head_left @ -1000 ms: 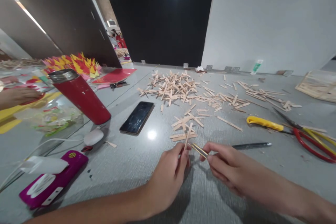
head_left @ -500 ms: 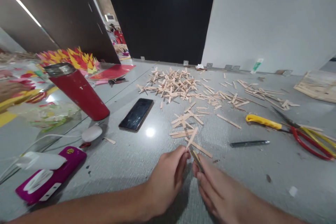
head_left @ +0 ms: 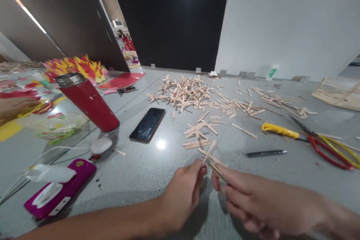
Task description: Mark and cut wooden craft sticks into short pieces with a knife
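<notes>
My left hand [head_left: 182,193] is closed, pinching a wooden craft stick [head_left: 209,152] that points up and away from me. In my right hand [head_left: 247,195] is a slim cutter knife [head_left: 218,172] with yellow on its body, gripped between thumb and fingers. The cutter's tip is close beside the held stick, near my left fingertips; whether they touch, I cannot tell. Just beyond my hands lie a few loose sticks [head_left: 196,144] and a small group of crossed ones [head_left: 197,130].
A large heap of sticks [head_left: 185,92] lies farther back. To the left are a phone [head_left: 147,124], a red bottle [head_left: 91,103] and a purple power strip [head_left: 63,187]. To the right are a pen [head_left: 266,153], a yellow-handled knife [head_left: 279,130] and scissors [head_left: 329,152]. Another person's hand [head_left: 18,108] is far left.
My right hand has shifted right and turned lower, with the cutter now lying flatter. My left hand still pinches the stick. The view has shifted slightly.
</notes>
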`<state>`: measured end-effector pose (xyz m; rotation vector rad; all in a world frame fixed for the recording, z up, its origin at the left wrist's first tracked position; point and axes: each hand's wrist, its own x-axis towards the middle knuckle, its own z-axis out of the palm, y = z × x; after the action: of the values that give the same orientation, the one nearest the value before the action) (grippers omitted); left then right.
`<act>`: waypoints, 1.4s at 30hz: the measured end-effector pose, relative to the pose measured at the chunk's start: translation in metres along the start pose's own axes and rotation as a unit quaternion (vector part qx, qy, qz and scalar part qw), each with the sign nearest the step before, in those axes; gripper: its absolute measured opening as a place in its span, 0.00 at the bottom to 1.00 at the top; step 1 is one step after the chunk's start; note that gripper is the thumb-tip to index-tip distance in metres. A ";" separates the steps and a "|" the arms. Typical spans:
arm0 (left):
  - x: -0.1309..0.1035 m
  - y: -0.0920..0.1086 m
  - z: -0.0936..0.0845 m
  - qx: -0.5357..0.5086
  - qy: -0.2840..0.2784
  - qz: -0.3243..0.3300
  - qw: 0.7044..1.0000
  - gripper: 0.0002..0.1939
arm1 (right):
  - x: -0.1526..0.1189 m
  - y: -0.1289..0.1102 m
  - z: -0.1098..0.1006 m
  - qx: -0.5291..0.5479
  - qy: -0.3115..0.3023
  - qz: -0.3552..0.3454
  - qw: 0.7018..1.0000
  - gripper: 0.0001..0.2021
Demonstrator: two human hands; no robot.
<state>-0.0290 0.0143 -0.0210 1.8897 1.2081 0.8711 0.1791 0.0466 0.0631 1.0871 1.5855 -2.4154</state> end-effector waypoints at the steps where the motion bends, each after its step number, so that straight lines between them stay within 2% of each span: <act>1: 0.000 -0.001 0.001 0.007 -0.005 0.002 1.000 0.12 | -0.004 -0.003 -0.007 -0.017 0.003 0.044 0.999 0.12; 2: -0.001 -0.002 0.002 0.014 -0.009 0.002 1.000 0.12 | -0.005 -0.004 -0.010 -0.041 0.005 0.095 0.995 0.12; 3: -0.001 -0.002 0.002 0.020 -0.011 0.000 1.000 0.11 | -0.003 -0.002 -0.010 -0.041 0.008 0.115 0.993 0.13; 4: -0.002 -0.003 0.003 0.026 -0.011 -0.003 1.000 0.11 | 0.001 0.003 -0.007 -0.019 0.009 0.100 0.995 0.17; 6: -0.002 -0.003 0.004 0.035 -0.009 -0.012 0.999 0.13 | 0.014 0.019 0.005 0.042 0.016 0.015 0.999 0.28; 7: -0.001 -0.003 0.004 0.039 -0.009 -0.016 0.999 0.13 | 0.020 0.027 0.012 0.037 0.047 -0.021 0.998 0.31; 8: -0.001 -0.003 0.004 0.043 -0.010 -0.018 0.999 0.14 | 0.024 0.033 0.015 0.022 0.074 -0.032 0.997 0.30; 10: -0.001 -0.004 0.003 0.055 -0.020 -0.020 0.998 0.16 | 0.025 0.034 0.012 0.013 0.077 -0.022 0.997 0.24; 12: -0.001 -0.005 0.003 0.074 -0.037 -0.019 0.996 0.16 | 0.016 0.023 -0.004 -0.001 0.022 0.029 0.999 0.16; 15: -0.002 -0.006 0.001 0.112 -0.088 -0.006 0.990 0.11 | -0.002 0.002 -0.035 -0.108 -0.090 0.115 0.983 0.15; 17: -0.002 -0.006 -0.001 0.136 -0.120 -0.001 0.983 0.10 | -0.006 -0.004 -0.044 -0.134 -0.083 0.095 0.983 0.14; 20: -0.001 -0.003 -0.002 0.161 -0.137 -0.013 0.977 0.14 | 0.000 0.001 -0.044 -0.157 -0.052 0.068 0.984 0.14; 26: 0.004 -0.001 0.002 0.192 -0.106 -0.052 0.974 0.15 | 0.017 0.017 -0.046 -0.061 -0.096 0.040 0.993 0.19; 35: 0.006 -0.006 0.004 0.156 -0.060 -0.024 0.986 0.17 | 0.024 0.023 -0.061 0.018 -0.145 0.048 0.988 0.22; 39: 0.007 -0.012 0.006 0.136 -0.044 -0.007 0.990 0.17 | 0.025 0.022 -0.062 0.003 -0.125 0.048 0.991 0.23; 42: 0.007 -0.013 0.006 0.111 -0.028 0.006 0.993 0.18 | 0.023 0.020 -0.058 -0.019 -0.078 0.039 0.996 0.22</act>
<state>-0.0272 0.0239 -0.0337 2.0850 1.3046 0.7099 0.2001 0.0923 0.0215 0.9117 1.5047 -2.3455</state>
